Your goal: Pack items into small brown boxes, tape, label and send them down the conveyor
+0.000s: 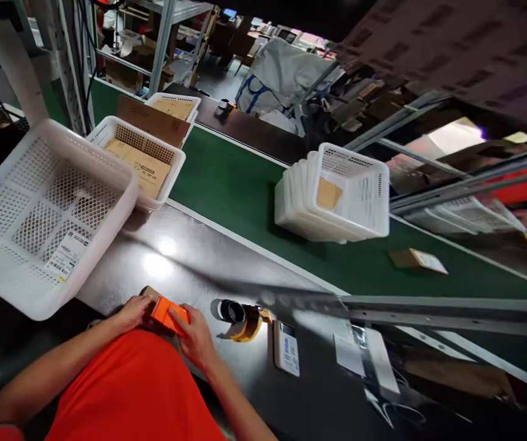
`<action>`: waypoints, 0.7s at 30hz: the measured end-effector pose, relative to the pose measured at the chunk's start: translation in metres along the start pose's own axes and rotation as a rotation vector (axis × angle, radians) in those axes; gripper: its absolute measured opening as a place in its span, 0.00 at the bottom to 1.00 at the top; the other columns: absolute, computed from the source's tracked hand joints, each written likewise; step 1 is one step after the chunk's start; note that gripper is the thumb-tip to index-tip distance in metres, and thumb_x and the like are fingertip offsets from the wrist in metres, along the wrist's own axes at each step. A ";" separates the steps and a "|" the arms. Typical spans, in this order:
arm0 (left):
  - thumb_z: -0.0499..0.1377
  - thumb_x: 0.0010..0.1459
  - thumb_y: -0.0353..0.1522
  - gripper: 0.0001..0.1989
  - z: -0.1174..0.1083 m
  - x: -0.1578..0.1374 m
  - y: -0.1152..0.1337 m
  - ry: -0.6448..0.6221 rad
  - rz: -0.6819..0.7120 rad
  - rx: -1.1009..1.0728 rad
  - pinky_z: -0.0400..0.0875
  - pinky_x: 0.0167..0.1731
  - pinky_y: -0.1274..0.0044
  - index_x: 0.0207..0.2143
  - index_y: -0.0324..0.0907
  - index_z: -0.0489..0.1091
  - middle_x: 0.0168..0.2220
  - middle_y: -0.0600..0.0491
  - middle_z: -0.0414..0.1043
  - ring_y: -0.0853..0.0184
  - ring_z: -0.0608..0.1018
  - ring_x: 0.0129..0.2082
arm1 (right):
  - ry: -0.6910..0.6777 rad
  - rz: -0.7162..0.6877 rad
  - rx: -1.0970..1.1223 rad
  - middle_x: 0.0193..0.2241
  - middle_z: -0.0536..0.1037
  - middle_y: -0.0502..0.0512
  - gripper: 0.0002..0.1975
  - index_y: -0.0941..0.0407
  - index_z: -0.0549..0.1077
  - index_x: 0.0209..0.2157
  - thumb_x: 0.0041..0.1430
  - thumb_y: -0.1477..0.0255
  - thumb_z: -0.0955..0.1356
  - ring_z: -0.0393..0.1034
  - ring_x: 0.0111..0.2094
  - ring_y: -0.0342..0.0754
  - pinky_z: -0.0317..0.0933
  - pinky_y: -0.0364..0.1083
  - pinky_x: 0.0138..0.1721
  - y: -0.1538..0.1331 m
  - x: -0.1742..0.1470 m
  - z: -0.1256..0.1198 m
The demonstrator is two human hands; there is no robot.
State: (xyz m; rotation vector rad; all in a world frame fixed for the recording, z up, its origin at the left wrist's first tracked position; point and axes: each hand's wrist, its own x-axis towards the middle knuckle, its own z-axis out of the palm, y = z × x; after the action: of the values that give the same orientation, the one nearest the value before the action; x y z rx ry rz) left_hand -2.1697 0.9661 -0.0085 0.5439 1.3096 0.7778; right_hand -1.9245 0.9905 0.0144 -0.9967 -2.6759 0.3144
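Observation:
Low at the near edge of the metal table, my right hand grips a small bright orange box, thumb on top. My left hand closes around a small brown cardboard piece, perhaps a carton, that meets the orange box's left end. Whether the orange box is inside it or only against it, I cannot tell. To the right of my hands are a black cylindrical object and a yellow-brown tape roll. Beyond them lies a small box with a white label.
A white mesh basket with a label inside stands at left. Behind it, another white basket holds brown cardboard packs. On the green conveyor belt sit nested white baskets and a small carton. A metal beam crosses at right.

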 end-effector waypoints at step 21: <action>0.58 0.65 0.38 0.14 -0.016 0.015 -0.002 0.406 0.111 0.298 0.67 0.37 0.74 0.26 0.44 0.72 0.28 0.52 0.77 0.63 0.77 0.33 | -0.615 0.244 0.057 0.49 0.75 0.64 0.32 0.48 0.65 0.71 0.67 0.67 0.68 0.75 0.47 0.58 0.71 0.54 0.51 -0.024 0.030 -0.057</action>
State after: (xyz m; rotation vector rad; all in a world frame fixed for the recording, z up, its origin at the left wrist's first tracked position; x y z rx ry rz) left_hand -2.1841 0.9753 -0.0229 0.7250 1.8002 0.8161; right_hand -1.9431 0.9988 0.0806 -1.3956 -3.0375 0.8679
